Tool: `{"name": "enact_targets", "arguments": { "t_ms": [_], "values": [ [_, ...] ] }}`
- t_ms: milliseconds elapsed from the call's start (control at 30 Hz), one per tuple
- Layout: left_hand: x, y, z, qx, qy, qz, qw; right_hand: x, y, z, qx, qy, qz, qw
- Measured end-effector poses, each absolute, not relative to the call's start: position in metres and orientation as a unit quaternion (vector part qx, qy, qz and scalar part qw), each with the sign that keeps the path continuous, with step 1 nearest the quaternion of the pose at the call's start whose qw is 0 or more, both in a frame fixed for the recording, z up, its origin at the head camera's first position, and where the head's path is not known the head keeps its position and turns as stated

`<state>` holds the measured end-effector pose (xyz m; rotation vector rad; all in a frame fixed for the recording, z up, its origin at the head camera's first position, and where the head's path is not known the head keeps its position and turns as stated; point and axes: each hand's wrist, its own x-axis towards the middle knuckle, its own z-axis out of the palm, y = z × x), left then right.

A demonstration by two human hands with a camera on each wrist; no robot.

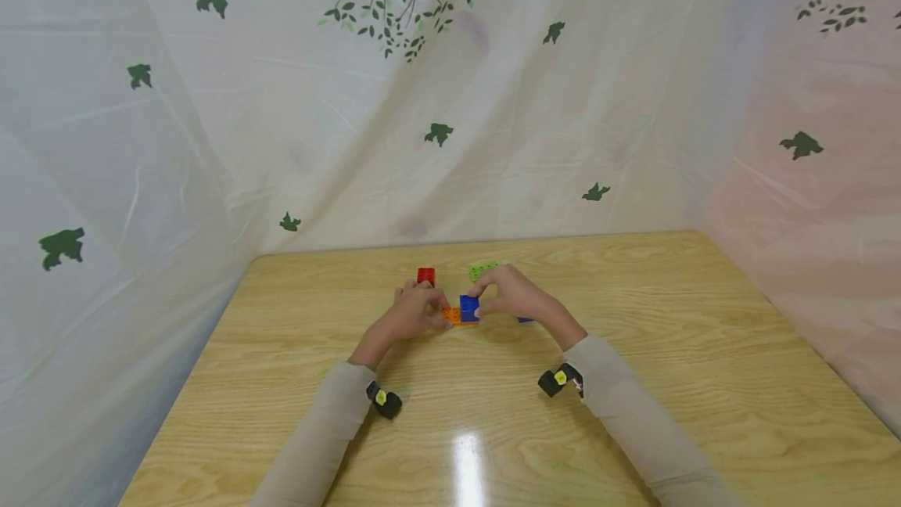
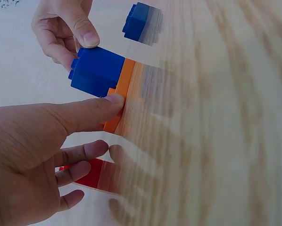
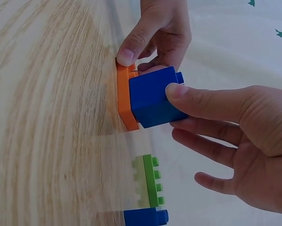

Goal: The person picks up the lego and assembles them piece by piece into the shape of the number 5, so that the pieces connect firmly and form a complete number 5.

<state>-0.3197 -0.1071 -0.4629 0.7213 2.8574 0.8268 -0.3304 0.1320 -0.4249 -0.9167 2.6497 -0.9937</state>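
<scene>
An orange toy building plate (image 1: 451, 314) lies flat on the wooden table, its left end pinched by my left hand (image 1: 414, 311). On the plate's right end sits a blue building block (image 1: 468, 308), upright with its studs on top. The thumb and fingers of my right hand (image 1: 517, 293) grip that block near its top. In the right wrist view the blue block (image 3: 155, 96) meets the orange plate (image 3: 126, 101), slightly tilted against it; whether it is fully pressed down I cannot tell. The other fingers of both hands stay off the pieces.
A red block (image 1: 425, 275) stands just beyond my left hand. Behind my right hand lies a thin green studded plate (image 1: 482, 271). A second blue block (image 1: 525, 319), partly hidden by my right hand, is to the right. A patterned curtain (image 1: 493, 139) surrounds the table.
</scene>
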Motion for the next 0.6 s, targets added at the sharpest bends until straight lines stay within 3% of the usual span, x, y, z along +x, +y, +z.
{"name": "enact_targets", "arguments": {
  "t_ms": [600],
  "values": [
    [-0.3181,-0.1058,-0.4616,0.234,0.933,0.270,0.042,-0.3315,0.1298,-0.4196,-0.320,0.889,-0.313,0.094]
  ]
}}
